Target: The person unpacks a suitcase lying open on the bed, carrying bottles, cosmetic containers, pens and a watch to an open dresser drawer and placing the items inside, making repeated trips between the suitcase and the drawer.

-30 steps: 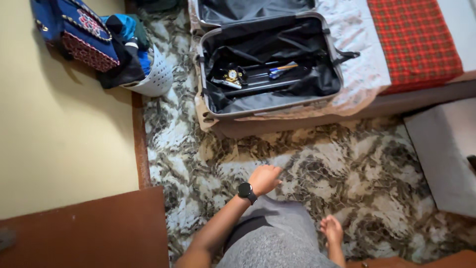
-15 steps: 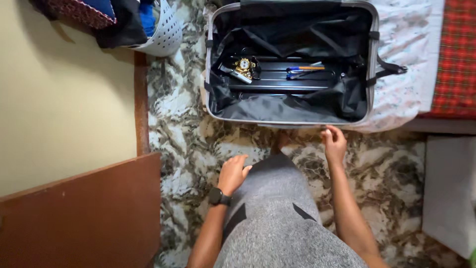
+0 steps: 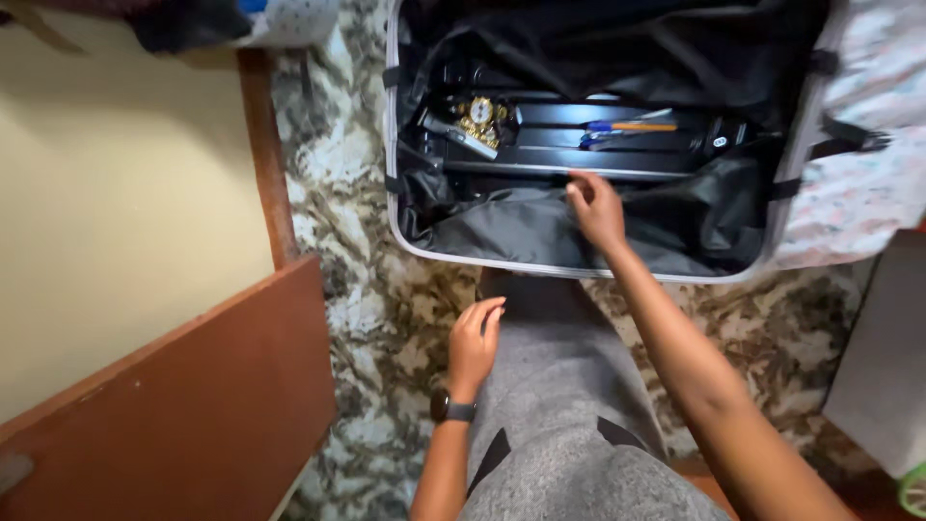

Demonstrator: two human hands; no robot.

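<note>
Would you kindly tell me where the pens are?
Head view, upper right: the pens lie inside the open suitcase, just beyond the right hand.

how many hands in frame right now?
2. The right hand reaches into the open suitcase, over its dark lining. The left hand, with a wristwatch, hangs beside the grey skirt. None hidden, seemingly.

The suitcase [image 3: 588, 145] shows a black, faintly sheeny cloth lining inside a smooth pale hard rim. At its 10 o'clock lies a shiny gold metal ornament [image 3: 479, 114]; at 1 o'clock, glossy plastic pens [image 3: 627, 127]. The carpet [image 3: 367, 241] looks soft and matt. The door [image 3: 183, 405] is smooth brown wood.
</note>
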